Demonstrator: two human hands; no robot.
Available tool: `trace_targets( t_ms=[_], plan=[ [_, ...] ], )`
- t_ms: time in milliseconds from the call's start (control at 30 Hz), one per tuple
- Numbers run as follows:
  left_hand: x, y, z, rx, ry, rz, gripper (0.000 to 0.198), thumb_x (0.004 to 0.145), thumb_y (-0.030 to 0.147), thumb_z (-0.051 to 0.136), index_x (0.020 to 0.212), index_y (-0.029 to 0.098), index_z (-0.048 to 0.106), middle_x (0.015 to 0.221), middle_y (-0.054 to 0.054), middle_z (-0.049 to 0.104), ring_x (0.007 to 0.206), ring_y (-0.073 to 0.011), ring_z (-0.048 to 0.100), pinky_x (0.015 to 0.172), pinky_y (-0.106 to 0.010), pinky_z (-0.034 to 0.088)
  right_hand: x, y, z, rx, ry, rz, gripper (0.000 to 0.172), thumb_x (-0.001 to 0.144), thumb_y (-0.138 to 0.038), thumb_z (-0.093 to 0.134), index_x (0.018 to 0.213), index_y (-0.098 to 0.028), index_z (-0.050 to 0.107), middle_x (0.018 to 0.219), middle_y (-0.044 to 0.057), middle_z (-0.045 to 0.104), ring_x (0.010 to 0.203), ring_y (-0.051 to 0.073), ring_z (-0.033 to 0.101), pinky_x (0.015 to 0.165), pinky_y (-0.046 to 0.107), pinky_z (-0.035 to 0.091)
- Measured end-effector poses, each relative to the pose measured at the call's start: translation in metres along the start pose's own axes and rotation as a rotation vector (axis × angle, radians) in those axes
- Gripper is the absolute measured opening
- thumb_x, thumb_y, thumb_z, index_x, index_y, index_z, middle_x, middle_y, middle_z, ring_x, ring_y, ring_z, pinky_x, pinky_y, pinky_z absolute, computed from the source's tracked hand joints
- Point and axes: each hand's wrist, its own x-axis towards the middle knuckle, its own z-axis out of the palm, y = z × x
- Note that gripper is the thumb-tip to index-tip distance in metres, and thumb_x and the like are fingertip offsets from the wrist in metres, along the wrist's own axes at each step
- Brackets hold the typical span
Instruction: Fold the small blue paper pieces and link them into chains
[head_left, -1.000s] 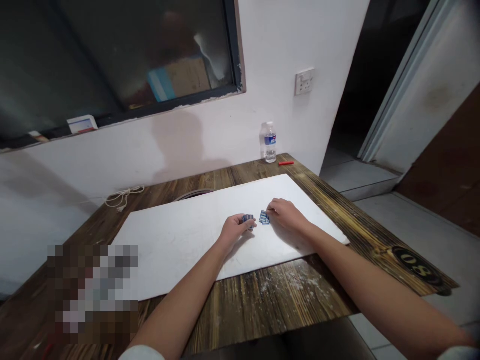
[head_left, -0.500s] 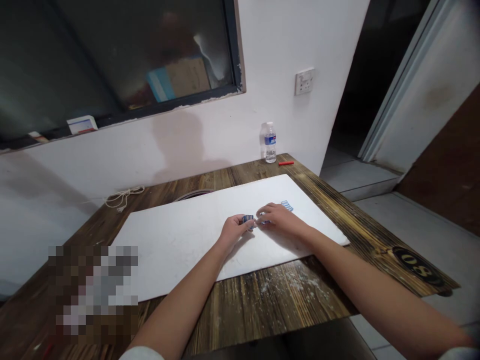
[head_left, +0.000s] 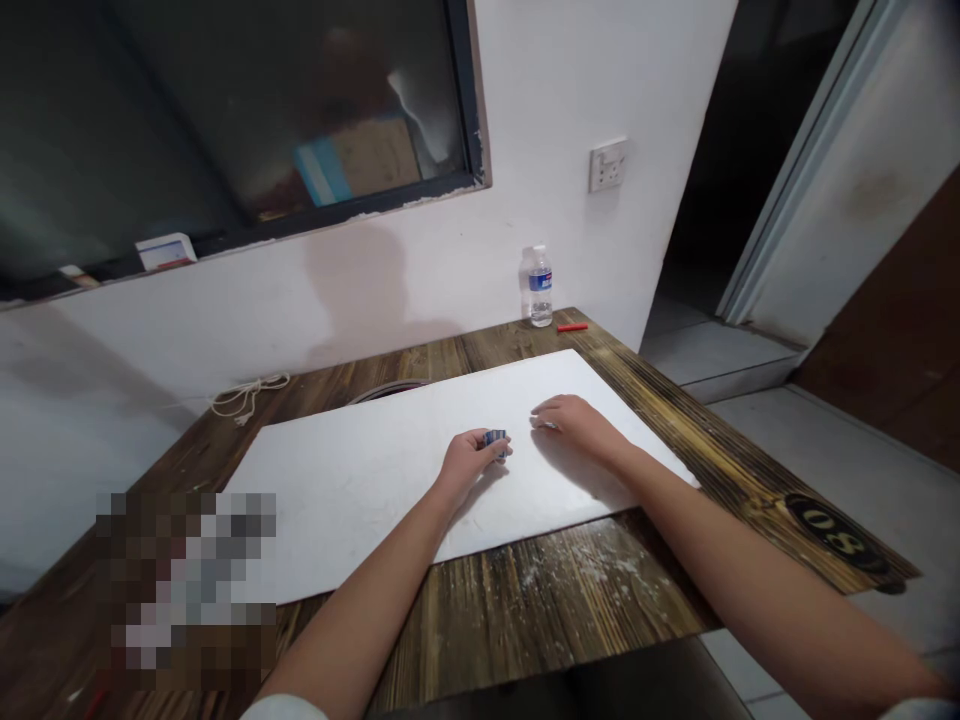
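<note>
White wall rises behind the table (head_left: 525, 600), with one dark window (head_left: 285, 100) above and one doorway (head_left: 720, 170) off to the right. One white board (head_left: 360, 480) lies slantwise on the table, its far corner short of the table's back edge and its near edge leaving a strip of bare wood along the front. Beyond the board stand one water bottle (head_left: 538, 287) and one red stick (head_left: 572, 327), both near the back edge, and one coil of white cord (head_left: 247, 397) lies at the back left. A pixelated patch hides the front left of the table. Two hands rest over the middle of the board, with open white surface to the left and a narrower stretch to the right. The left grip (head_left: 471, 462) is closed on one small blue-and-white stack (head_left: 495, 439), held just above the board. Just beside it, the right grip (head_left: 574, 425) is curved, fingers pointing down and inward; whether it pinches anything is too small to tell.
</note>
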Motion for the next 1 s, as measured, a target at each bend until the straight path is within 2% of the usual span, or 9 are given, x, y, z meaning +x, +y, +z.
trace_targets(
  t_ms=[133,200,233,333,467,567,833,933,1000],
  plan=[
    [0.002,-0.003,-0.001,0.048,-0.007,0.045,0.034,0.067,0.045,0.078,0.075,0.013,0.071,0.073,-0.007,0.07,0.062,-0.0127,0.058,0.06,-0.025,0.046,0.002,-0.025,0.004,0.258,0.132,0.046,0.011,0.086,-0.026,0.065,0.092,-0.023,0.073,0.098,0.005,0.074,0.095,0.021,0.065,0.084,0.035,0.049],
    [0.003,-0.004,-0.002,0.101,-0.025,0.071,0.033,0.067,0.045,0.078,0.072,0.013,0.07,0.067,-0.004,0.067,0.06,-0.0126,0.057,0.059,-0.024,0.044,0.002,-0.04,0.008,0.366,0.128,0.064,0.01,0.086,-0.028,0.065,0.09,-0.023,0.073,0.093,0.004,0.074,0.09,0.02,0.066,0.081,0.032,0.049],
    [0.003,-0.005,-0.002,0.131,-0.039,0.08,0.033,0.066,0.044,0.077,0.071,0.013,0.07,0.065,-0.003,0.066,0.06,-0.0127,0.057,0.059,-0.024,0.043,0.002,-0.045,0.009,0.41,0.116,0.09,0.009,0.086,-0.027,0.065,0.086,-0.022,0.072,0.088,0.003,0.074,0.084,0.018,0.066,0.075,0.03,0.049],
    [0.003,-0.008,-0.002,0.192,-0.081,0.092,0.032,0.065,0.043,0.078,0.073,0.013,0.071,0.064,-0.003,0.066,0.061,-0.0136,0.057,0.06,-0.025,0.042,0.001,-0.053,0.012,0.451,0.092,0.156,0.011,0.086,-0.027,0.064,0.079,-0.021,0.07,0.077,0.002,0.072,0.072,0.016,0.064,0.063,0.026,0.045],
    [0.002,-0.005,-0.001,0.085,-0.147,0.062,0.043,0.067,0.05,0.076,0.087,0.012,0.074,0.076,-0.007,0.071,0.07,-0.0166,0.062,0.066,-0.027,0.046,0.001,-0.048,0.011,0.424,0.124,0.2,0.016,0.087,-0.03,0.062,0.078,-0.02,0.07,0.075,0.002,0.071,0.07,0.016,0.063,0.065,0.027,0.044],
    [0.0,-0.001,0.0,-0.01,-0.155,0.03,0.048,0.068,0.055,0.075,0.089,0.012,0.074,0.082,-0.011,0.073,0.074,-0.0178,0.064,0.07,-0.028,0.048,0.002,-0.042,0.01,0.425,0.117,0.244,0.019,0.088,-0.032,0.061,0.076,-0.02,0.07,0.073,0.002,0.072,0.069,0.016,0.063,0.064,0.027,0.043],
    [-0.001,0.001,0.001,-0.096,-0.101,0.011,0.047,0.065,0.052,0.08,0.086,0.011,0.074,0.078,-0.01,0.073,0.069,-0.0166,0.065,0.068,-0.028,0.052,0.004,-0.032,0.006,0.404,0.05,0.288,0.015,0.087,-0.026,0.06,0.077,-0.019,0.069,0.075,0.001,0.072,0.07,0.016,0.063,0.063,0.025,0.041],
    [0.0,0.002,0.002,-0.118,-0.041,0.014,0.044,0.064,0.05,0.08,0.085,0.011,0.074,0.078,-0.01,0.073,0.067,-0.0164,0.065,0.066,-0.028,0.052,0.004,-0.026,0.004,0.324,0.01,0.309,0.015,0.088,-0.019,0.056,0.079,-0.018,0.068,0.079,0.002,0.071,0.074,0.017,0.062,0.066,0.025,0.041],
    [0.0,0.002,0.002,-0.148,-0.01,0.006,0.045,0.063,0.049,0.081,0.087,0.011,0.074,0.081,-0.011,0.074,0.068,-0.0174,0.066,0.065,-0.029,0.053,0.004,-0.023,0.003,0.231,-0.025,0.258,0.017,0.09,-0.016,0.053,0.08,-0.017,0.068,0.081,0.004,0.07,0.077,0.018,0.061,0.069,0.027,0.04]
  ],
)
